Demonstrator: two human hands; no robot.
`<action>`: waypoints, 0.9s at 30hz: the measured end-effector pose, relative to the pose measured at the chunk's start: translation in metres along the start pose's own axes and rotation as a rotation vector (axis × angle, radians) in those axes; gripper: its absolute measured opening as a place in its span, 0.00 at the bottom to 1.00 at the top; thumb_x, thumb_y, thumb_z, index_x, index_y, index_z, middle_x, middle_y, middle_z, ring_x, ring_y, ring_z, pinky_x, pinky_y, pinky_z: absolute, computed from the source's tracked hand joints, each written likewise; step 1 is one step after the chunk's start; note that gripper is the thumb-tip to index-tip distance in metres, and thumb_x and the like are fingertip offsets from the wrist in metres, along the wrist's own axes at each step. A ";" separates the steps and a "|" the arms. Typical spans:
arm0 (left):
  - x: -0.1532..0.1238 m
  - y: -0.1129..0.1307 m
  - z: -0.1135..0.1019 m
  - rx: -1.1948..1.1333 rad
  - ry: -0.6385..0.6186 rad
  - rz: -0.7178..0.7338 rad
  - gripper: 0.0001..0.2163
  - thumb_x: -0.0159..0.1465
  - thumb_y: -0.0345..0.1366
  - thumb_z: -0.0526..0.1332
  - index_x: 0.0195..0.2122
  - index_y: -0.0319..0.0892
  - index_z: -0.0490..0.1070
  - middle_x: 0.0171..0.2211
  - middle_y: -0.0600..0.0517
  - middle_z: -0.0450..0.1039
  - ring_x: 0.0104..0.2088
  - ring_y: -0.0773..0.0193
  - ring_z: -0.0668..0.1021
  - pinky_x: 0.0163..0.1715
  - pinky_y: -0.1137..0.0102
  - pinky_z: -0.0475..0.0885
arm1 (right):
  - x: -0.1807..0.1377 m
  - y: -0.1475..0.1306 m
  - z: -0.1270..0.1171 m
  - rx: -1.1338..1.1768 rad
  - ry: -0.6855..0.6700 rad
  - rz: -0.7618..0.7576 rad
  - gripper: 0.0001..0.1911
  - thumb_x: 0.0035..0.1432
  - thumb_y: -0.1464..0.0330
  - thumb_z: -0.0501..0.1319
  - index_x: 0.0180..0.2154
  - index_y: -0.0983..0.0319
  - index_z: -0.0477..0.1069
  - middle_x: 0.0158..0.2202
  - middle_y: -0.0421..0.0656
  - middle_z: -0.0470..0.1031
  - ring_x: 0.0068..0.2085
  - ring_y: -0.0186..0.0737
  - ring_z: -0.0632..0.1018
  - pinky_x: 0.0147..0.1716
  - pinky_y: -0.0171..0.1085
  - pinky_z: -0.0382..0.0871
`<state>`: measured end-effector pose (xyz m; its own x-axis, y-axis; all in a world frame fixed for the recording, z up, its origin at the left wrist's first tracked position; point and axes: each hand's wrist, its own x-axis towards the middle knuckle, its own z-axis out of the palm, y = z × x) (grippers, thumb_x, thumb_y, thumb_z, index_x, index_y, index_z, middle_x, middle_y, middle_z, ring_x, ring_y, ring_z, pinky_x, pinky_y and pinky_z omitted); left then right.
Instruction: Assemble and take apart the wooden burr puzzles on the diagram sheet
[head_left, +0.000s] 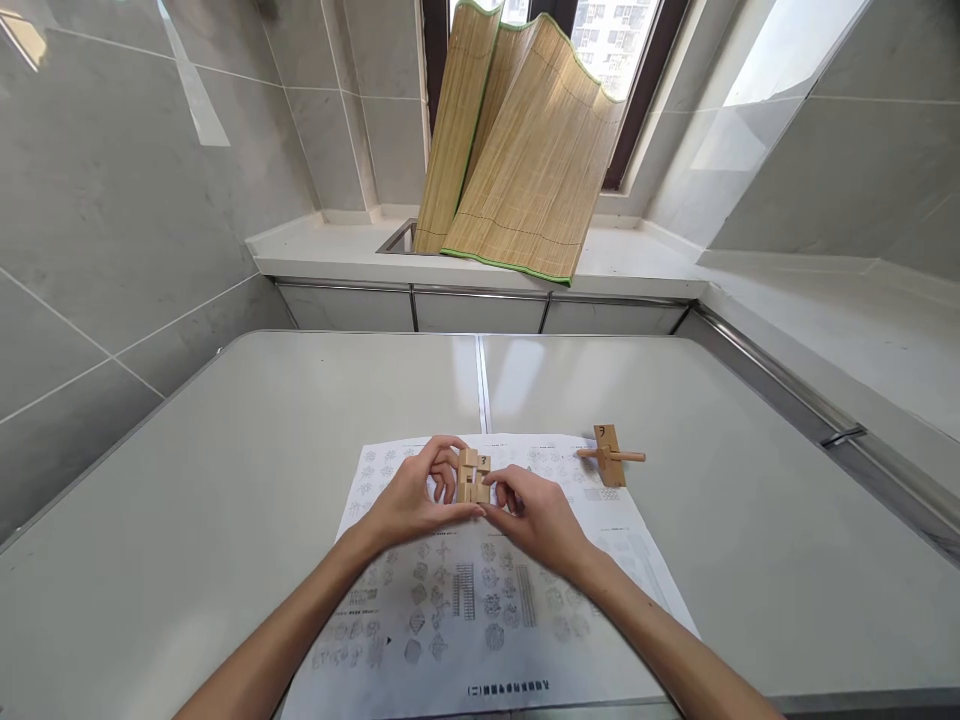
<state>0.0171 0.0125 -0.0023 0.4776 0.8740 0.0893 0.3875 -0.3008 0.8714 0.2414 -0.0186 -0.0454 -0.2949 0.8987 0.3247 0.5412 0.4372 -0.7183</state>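
Between both hands is a small wooden block puzzle [466,490] made of notched pieces, with a dark "3" marked on one of them. My left hand [424,490] grips its left side, thumb along the near edge and fingers curled behind. From the right, my right hand [536,505] pinches the puzzle's right side between thumb and index finger. Small gaps show between the pieces in the middle. Under the hands lies a large printed sheet [420,660] covered with puzzle diagrams, upside down to me.
At the sheet's upper right stands a wooden piece [611,470] marked "3", with a round stick [634,457] through it. The white table [187,480] has a seam down its middle. Beyond it, a bamboo mat [532,170] leans over the windowsill [337,250]; tiled walls close both sides.
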 end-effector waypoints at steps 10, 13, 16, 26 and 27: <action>0.008 -0.009 0.014 -0.133 0.121 -0.094 0.32 0.57 0.48 0.76 0.57 0.47 0.63 0.33 0.59 0.72 0.27 0.69 0.74 0.29 0.72 0.69 | 0.011 -0.012 -0.018 0.774 0.048 0.317 0.23 0.59 0.52 0.71 0.48 0.58 0.71 0.36 0.43 0.80 0.33 0.41 0.82 0.28 0.36 0.67; 0.008 -0.005 0.015 -0.134 0.096 -0.098 0.32 0.57 0.47 0.76 0.57 0.47 0.64 0.31 0.59 0.73 0.27 0.68 0.75 0.29 0.72 0.68 | 0.011 -0.011 -0.021 0.889 -0.048 0.357 0.24 0.58 0.52 0.72 0.49 0.58 0.72 0.33 0.41 0.79 0.29 0.39 0.79 0.22 0.34 0.61; 0.008 -0.003 0.014 -0.150 0.050 -0.100 0.32 0.56 0.46 0.77 0.57 0.47 0.65 0.31 0.59 0.74 0.26 0.68 0.74 0.28 0.72 0.66 | 0.011 -0.009 -0.022 0.973 -0.149 0.370 0.24 0.59 0.52 0.72 0.50 0.58 0.72 0.31 0.39 0.79 0.25 0.35 0.76 0.21 0.33 0.59; 0.006 -0.004 0.014 -0.191 0.027 -0.143 0.31 0.56 0.40 0.77 0.58 0.48 0.65 0.28 0.60 0.72 0.27 0.65 0.75 0.30 0.71 0.65 | 0.011 -0.009 -0.028 1.216 -0.246 0.493 0.22 0.61 0.53 0.71 0.49 0.59 0.70 0.36 0.41 0.77 0.24 0.30 0.71 0.20 0.32 0.58; 0.006 -0.003 0.014 -0.178 0.028 -0.140 0.31 0.56 0.41 0.77 0.58 0.48 0.65 0.27 0.61 0.71 0.28 0.65 0.75 0.30 0.71 0.65 | 0.011 -0.010 -0.028 1.193 -0.224 0.496 0.23 0.61 0.53 0.71 0.49 0.59 0.70 0.35 0.41 0.77 0.24 0.30 0.71 0.20 0.32 0.59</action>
<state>0.0298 0.0134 -0.0113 0.4063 0.9133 -0.0272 0.3023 -0.1063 0.9473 0.2546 -0.0115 -0.0180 -0.4534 0.8777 -0.1551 -0.3621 -0.3404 -0.8678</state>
